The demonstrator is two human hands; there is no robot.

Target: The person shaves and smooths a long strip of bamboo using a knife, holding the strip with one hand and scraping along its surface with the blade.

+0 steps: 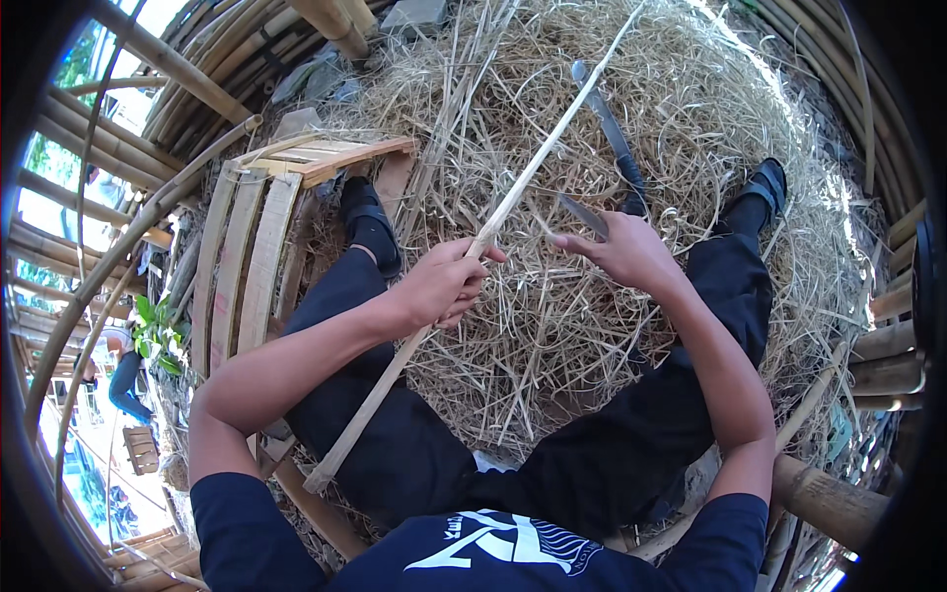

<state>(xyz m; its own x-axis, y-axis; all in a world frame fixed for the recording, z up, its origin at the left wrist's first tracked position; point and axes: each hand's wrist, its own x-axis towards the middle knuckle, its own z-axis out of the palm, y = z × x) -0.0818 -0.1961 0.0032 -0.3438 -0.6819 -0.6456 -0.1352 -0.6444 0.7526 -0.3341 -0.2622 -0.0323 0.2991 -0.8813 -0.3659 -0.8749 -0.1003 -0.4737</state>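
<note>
My left hand is closed round a long pale bamboo strip. The strip slants from beside my left thigh up and away to the far right. A short knife blade sticks out of my right hand, which is closed, its handle hidden by the fingers. The blade stands a little to the right of the strip, apart from it. Farther off, a long machete with a dark handle lies on the heap of bamboo shavings.
A slatted wooden crate stands beside my left foot. Split bamboo strips lie at the far middle. Bamboo poles rail both sides. Another person is in the left background, near a green plant.
</note>
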